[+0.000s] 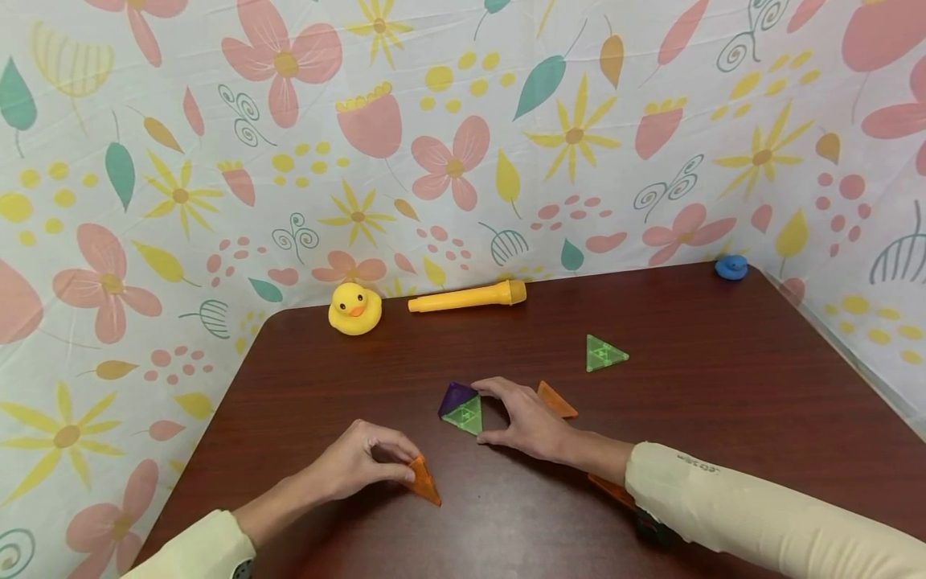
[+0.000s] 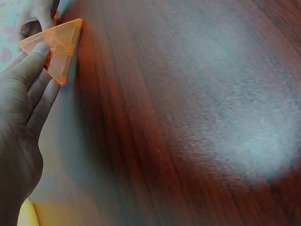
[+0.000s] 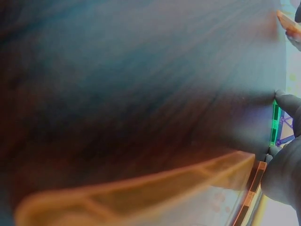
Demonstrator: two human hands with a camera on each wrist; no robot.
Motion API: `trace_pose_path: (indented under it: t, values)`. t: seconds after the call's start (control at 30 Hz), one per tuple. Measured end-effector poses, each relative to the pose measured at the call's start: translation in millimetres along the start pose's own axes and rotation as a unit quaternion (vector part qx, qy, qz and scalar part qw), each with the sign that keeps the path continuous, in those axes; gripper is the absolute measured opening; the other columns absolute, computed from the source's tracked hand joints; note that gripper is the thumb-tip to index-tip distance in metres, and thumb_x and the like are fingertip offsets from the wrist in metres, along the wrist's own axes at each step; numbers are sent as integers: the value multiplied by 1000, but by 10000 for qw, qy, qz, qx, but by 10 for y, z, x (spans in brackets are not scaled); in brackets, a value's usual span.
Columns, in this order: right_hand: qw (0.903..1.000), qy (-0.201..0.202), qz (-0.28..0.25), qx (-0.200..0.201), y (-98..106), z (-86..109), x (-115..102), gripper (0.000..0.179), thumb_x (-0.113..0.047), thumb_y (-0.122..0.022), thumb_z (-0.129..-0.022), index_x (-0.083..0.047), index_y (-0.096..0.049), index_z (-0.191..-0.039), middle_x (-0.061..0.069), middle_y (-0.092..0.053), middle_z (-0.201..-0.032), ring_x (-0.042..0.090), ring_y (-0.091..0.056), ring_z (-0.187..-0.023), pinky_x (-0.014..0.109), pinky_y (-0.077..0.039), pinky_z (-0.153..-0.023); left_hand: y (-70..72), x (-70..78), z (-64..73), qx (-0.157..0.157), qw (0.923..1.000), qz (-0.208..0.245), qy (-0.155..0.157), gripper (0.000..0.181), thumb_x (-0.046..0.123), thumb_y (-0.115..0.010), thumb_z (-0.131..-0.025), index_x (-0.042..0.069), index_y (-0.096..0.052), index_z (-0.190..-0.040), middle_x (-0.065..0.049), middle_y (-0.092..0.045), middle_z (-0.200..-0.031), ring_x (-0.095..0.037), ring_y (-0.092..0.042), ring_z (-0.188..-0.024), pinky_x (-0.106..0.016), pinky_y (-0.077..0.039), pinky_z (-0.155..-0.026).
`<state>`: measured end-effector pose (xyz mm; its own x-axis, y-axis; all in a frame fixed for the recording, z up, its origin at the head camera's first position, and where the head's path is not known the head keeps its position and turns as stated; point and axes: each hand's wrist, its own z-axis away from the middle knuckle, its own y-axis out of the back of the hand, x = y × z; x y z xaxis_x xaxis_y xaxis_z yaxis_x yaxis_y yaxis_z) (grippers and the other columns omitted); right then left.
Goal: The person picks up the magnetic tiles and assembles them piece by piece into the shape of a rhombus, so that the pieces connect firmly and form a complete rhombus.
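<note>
My left hand [image 1: 362,458] pinches an orange translucent triangular tile [image 1: 424,482] between thumb and fingers, tilted up at the table. In the left wrist view the thumb lies across the face of this orange tile [image 2: 59,49]. My right hand [image 1: 531,418] spans a green triangular tile [image 1: 466,415], thumb at its near corner and a fingertip at the far one. A purple triangular tile [image 1: 456,396] lies against the green one, on its far left side. The right wrist view shows the green tile [image 3: 274,123] edge-on between thumb and fingertip.
An orange tile [image 1: 555,400] lies behind my right hand, and another [image 1: 611,489] is partly under the right forearm. A second green tile [image 1: 604,354] lies farther back. Along the back edge are a yellow duck [image 1: 355,310], a yellow toy microphone [image 1: 466,297] and a blue duck [image 1: 731,267].
</note>
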<state>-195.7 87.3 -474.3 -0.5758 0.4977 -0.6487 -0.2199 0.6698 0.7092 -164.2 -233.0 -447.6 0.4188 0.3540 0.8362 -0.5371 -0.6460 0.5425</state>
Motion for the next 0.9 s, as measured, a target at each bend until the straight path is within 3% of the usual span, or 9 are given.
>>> trace_pose_path:
  t: [0.23,0.47,0.9]
  values:
    - [10000,4,-27,4,-1,-1,2,72,-15,-93,-85,2,-57,-146,17,-62,-143,34,-64,-126,51,-55,-101,53,49,-98,98,9995,-298,-92,16,23,-88,-90,22,-82,-105,11,-80,-97,-12,-77,-92,-31,-61,-83]
    - [10000,-6,-56,12,4,-12,2,72,-15,-93,-85,2,-57,-146,17,-63,-142,34,-64,-127,50,-55,-101,103,135,-252,372,9984,-347,-236,15,20,-87,-91,21,-82,-106,11,-80,-98,-14,-77,-93,-32,-62,-82]
    - [10000,11,-5,-1,11,-17,3,71,-17,-93,-85,2,-58,-144,16,-63,-141,32,-65,-126,50,-54,-102,104,151,-521,823,9935,-559,-550,18,15,-85,-92,20,-82,-109,10,-80,-102,-12,-76,-95,-32,-62,-83]
